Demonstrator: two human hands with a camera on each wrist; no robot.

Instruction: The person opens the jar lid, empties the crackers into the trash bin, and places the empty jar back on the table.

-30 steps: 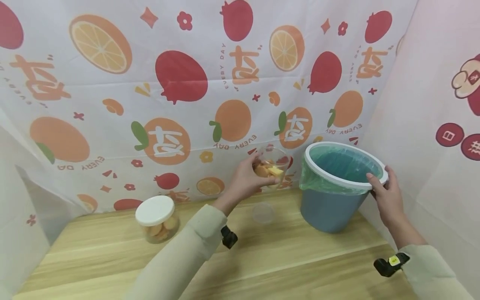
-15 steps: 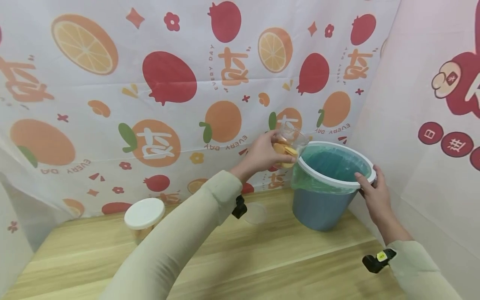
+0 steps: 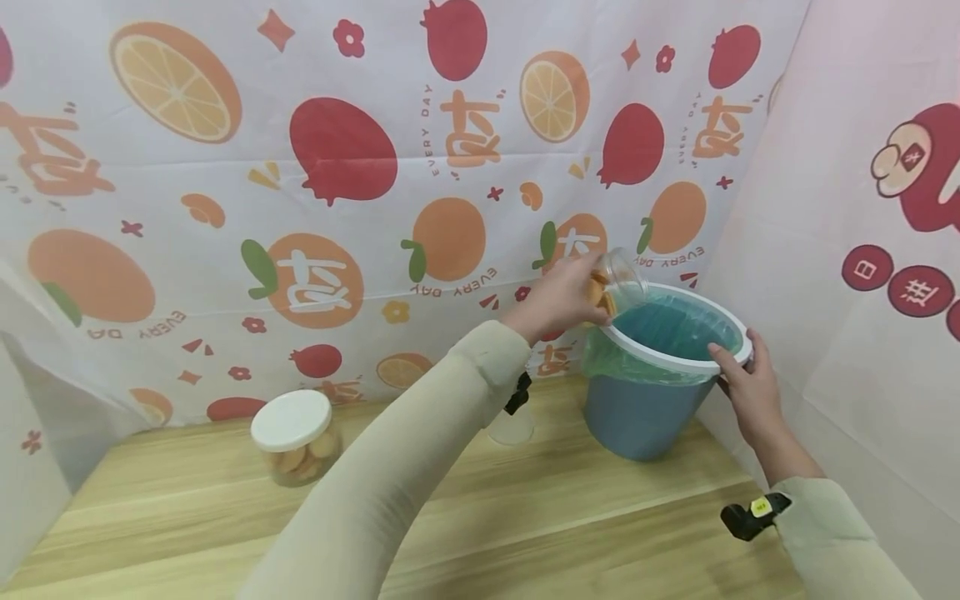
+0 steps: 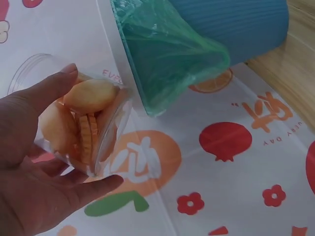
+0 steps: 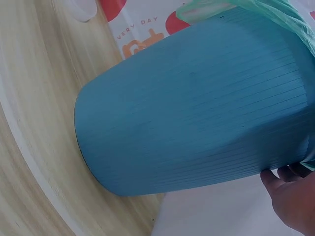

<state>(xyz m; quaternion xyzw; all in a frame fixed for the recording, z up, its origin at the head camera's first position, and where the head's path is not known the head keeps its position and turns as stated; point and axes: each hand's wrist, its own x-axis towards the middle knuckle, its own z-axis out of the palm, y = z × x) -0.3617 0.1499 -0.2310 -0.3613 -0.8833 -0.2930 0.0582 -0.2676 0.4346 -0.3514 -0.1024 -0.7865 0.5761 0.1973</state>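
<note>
My left hand (image 3: 561,293) grips a clear plastic jar (image 3: 626,279), tilted with its mouth over the left part of the bin. Several biscuits (image 4: 91,97), some round and one with ridged edges, lie inside the jar in the left wrist view. The blue bin (image 3: 643,417) stands upright on the table, its white rim (image 3: 675,364) folded over a green plastic bag (image 3: 671,329). At the bin's right side my right hand (image 3: 756,396) holds the rim, thumb over the top and fingers outside. Only part of that hand shows in the right wrist view.
A second jar (image 3: 296,454) of biscuits with a white lid stands at the left on the wooden table (image 3: 480,517). A clear round lid (image 3: 513,428) lies left of the bin. Fruit-printed cloth (image 3: 450,167) hangs close behind, and another cloth (image 3: 810,358) at the right.
My left hand has carried the jar up and rightward from beside the bin to over its rim, tilting it further. The right hand keeps its hold on the rim.
</note>
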